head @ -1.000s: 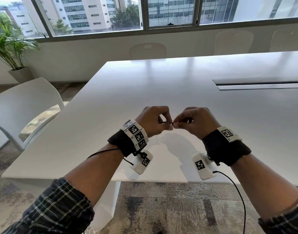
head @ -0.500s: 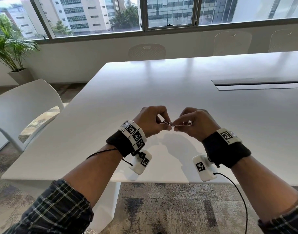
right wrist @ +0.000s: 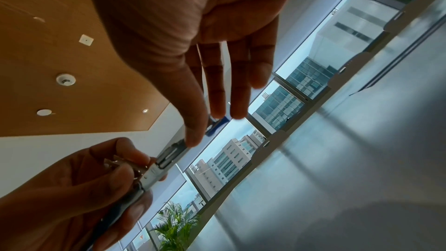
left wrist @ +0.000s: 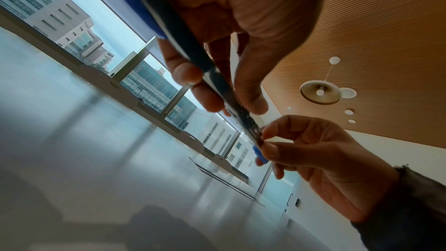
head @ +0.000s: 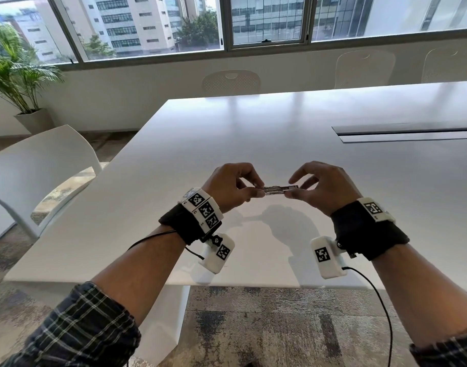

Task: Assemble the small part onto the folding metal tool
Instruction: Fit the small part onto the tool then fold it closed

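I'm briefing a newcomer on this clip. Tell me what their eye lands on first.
First, the folding metal tool, held level above the white table between the left hand and right hand, each pinching one end. Next, the white wrist cameras with black-and-white markers under both forearms. A potted palm stands by the window at far left.

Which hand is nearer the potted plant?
Left. The left hand pinches the metal tool's end on the plant's side of the table; the right hand holds the opposite end, farther from it.
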Tool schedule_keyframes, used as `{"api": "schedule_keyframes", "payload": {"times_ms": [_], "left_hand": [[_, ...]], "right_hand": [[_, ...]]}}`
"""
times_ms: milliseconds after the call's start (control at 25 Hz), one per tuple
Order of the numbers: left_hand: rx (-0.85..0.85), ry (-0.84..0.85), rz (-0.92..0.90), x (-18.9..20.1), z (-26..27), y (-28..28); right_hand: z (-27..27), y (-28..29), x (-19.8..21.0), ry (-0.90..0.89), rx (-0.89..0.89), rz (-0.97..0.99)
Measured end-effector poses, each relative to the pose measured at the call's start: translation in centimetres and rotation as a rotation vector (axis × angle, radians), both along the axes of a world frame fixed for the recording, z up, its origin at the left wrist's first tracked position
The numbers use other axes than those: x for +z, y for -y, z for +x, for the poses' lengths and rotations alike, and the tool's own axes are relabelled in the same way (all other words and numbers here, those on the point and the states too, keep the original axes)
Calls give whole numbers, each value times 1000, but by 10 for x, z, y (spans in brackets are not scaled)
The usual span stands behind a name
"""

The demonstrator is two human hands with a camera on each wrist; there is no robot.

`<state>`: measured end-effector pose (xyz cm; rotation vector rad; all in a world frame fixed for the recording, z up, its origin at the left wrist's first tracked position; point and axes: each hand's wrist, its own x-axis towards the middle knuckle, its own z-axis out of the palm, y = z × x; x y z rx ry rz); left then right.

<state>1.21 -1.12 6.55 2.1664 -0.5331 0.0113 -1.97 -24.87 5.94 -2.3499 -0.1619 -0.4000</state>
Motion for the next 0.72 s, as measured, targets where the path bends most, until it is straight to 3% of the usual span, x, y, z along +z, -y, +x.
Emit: {"api": "schedule_keyframes", "payload": {"times_ms": [280, 560, 720], "left_hand": [[59, 35, -40, -1, 1, 5], [164, 119, 219, 0, -6, 10], [105, 130, 198, 1, -8, 8]], "right_hand": [[-2, -1, -4, -103, 76, 167], [-2, -5, -7, -116, 77, 196], [-1, -4, -7, -122, 68, 206]]}}
